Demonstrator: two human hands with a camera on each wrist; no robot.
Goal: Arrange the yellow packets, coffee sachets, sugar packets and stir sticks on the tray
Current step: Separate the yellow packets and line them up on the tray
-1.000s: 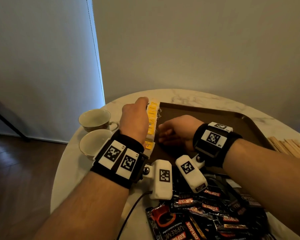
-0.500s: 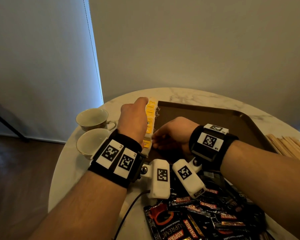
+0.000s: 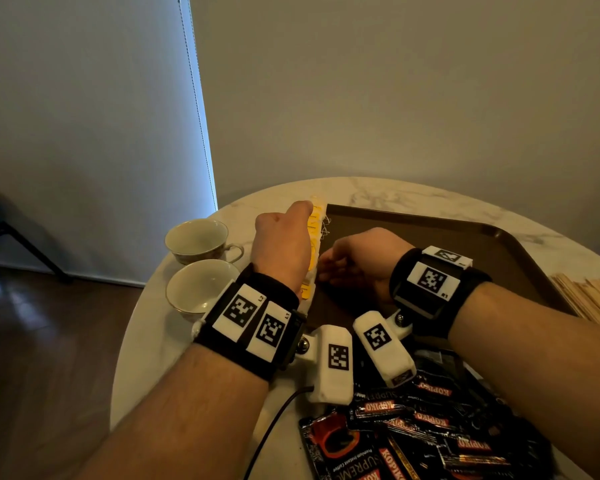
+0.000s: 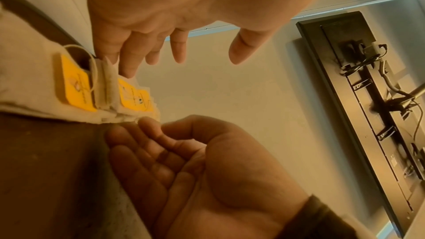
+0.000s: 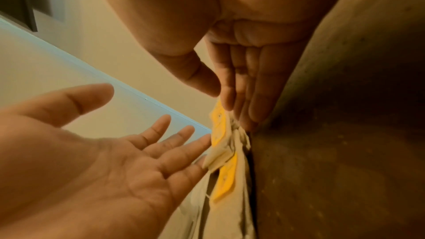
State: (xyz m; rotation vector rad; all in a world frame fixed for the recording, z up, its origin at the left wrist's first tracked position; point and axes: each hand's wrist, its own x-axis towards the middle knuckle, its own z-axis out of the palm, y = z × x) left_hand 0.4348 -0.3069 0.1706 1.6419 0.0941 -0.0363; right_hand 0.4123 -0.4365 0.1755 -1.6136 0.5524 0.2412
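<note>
A row of yellow packets stands on edge along the left rim of the brown tray. My left hand is on the row's outer side, with straight fingers touching the packets. From inside the tray my right hand presses flat fingers against the packets. Neither hand curls round anything. Black coffee sachets lie in a heap near me. Wooden stir sticks lie to the right of the tray.
Two white cups stand on the round marble table, just left of my left hand. A dark cable runs from my left wrist. The table's edge curves close on the left.
Both hands stay against the row of yellow packets with barely any motion. The head view has shifted a little.
</note>
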